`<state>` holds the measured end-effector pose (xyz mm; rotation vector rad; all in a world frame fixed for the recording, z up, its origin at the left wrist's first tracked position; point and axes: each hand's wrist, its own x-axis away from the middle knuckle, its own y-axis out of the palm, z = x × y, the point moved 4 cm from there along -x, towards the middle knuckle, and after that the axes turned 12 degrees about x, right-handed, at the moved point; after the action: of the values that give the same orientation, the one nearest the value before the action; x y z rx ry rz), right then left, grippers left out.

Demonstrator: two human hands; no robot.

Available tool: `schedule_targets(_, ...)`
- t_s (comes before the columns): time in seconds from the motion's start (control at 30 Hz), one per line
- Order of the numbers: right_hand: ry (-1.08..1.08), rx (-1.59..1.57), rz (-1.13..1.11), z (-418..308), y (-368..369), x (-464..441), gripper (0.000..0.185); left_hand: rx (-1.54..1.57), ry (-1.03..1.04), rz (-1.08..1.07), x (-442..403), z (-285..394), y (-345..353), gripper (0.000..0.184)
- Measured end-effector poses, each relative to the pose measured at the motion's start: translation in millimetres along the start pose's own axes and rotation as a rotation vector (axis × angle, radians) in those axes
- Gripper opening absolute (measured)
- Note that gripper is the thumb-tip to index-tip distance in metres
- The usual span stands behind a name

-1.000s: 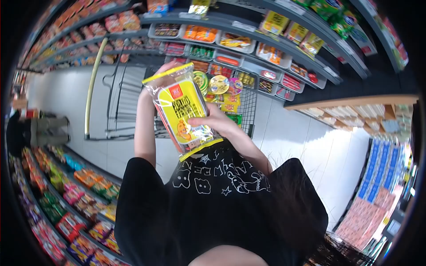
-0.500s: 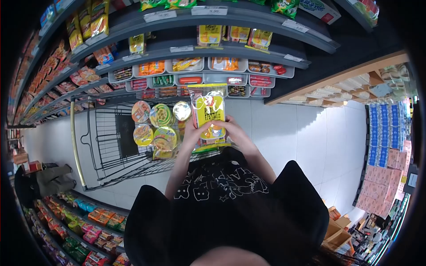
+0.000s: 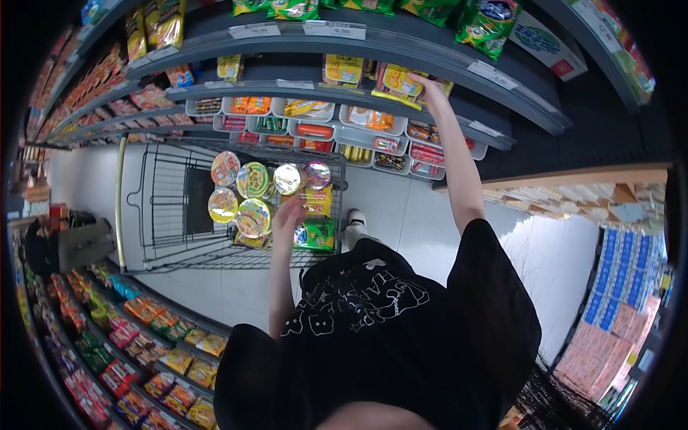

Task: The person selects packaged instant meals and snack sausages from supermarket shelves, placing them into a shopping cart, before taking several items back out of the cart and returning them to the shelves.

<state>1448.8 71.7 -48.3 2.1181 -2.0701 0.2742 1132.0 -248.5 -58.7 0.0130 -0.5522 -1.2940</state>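
My right hand [image 3: 430,89] is stretched out to the shelf, its fingers on the right side of a yellow food pack [image 3: 401,80] with a clear wrapper. The pack lies at the shelf's front edge beside another yellow pack [image 3: 343,69]. My left hand [image 3: 289,213] hovers over the shopping cart [image 3: 161,215] with loosely bent, parted fingers and nothing visible in it. Near it in the cart are several instant noodle cups [image 3: 253,217], a yellow bag [image 3: 317,201] and a green bag [image 3: 314,234].
Grey trays [image 3: 369,135] of small packaged snacks sit under the shelf. Green bags [image 3: 487,25] lie on the shelf above. A wooden display [image 3: 559,179] stands to the right, with blue and white stacked packs [image 3: 620,269] beyond it. Another person [image 3: 79,244] is at far left.
The yellow pack held in both hands before me is gone from there. My right hand has reached forward and right to a pack on the shelf; my left has moved over the cart.
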Motion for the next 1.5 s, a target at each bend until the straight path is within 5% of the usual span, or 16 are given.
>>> schedule_targets(0.17, -0.049, -0.081, 0.213, -3, 1, -11, 0.043, 0.009, 0.018, 0.169, 29, -8, -30, 0.043)
schedule_targets(0.3, -0.189, 0.091, 0.084, 5, 0, -18, 0.05, -0.017, -0.009, 0.205, 41, -6, -31, 0.042)
schedule_targets(0.37, -0.148, 0.2, 0.1, 10, 7, -3, 0.034, -0.03, -0.028, 0.22, 41, -7, -31, 0.04)
schedule_targets(0.43, -0.461, 0.128, 0.209, 11, 12, 6, 0.036, -0.074, -0.045, 0.218, 40, -9, -29, 0.036)
schedule_targets(0.5, -0.515, 0.074, 0.267, 12, 17, 5, 0.041, -0.079, -0.043, 0.195, 40, -10, -26, 0.037)
schedule_targets(0.6, -0.68, 0.948, 0.896, -12, 24, 30, 0.06, -0.115, -0.057, 0.134, 39, -17, -29, 0.036)
schedule_targets(0.63, -0.682, 0.949, 0.893, -19, 30, 38, 0.06, -0.121, -0.05, 0.111, 40, -20, -32, 0.036)
schedule_targets(0.7, -0.262, 0.997, 0.93, -20, 30, 45, 0.063, -0.132, -0.051, 0.098, 41, -22, -39, 0.036)
schedule_targets(0.8, -0.125, 1.01, 0.81, -25, 37, 41, 0.067, -0.123, -0.035, 0.126, 44, -22, -47, 0.037)
schedule_targets(1.0, -0.234, 1.153, 0.678, 6, 39, -2, 0.065, -0.163, -0.072, 0.093, 39, -30, -63, 0.036)
schedule_targets(1.2, -0.202, 0.943, 0.672, -8, 59, 8, 0.062, -0.176, -0.04, 0.026, 5, -17, -52, 0.035)
schedule_targets(1.3, -0.482, 0.995, 0.77, -9, 37, 15, 0.049, -0.156, -0.009, -0.015, -27, -1, -41, 0.037)
schedule_targets(1.37, -0.667, 0.852, 0.992, -38, 7, 60, 0.042, -0.279, 0.286, 0.001, -68, 18, -34, 0.045)
schedule_targets(1.5, -0.586, 0.496, 1.302, -30, -78, 34, 0.032, -0.452, 0.661, -0.117, -151, 115, 39, 0.07)
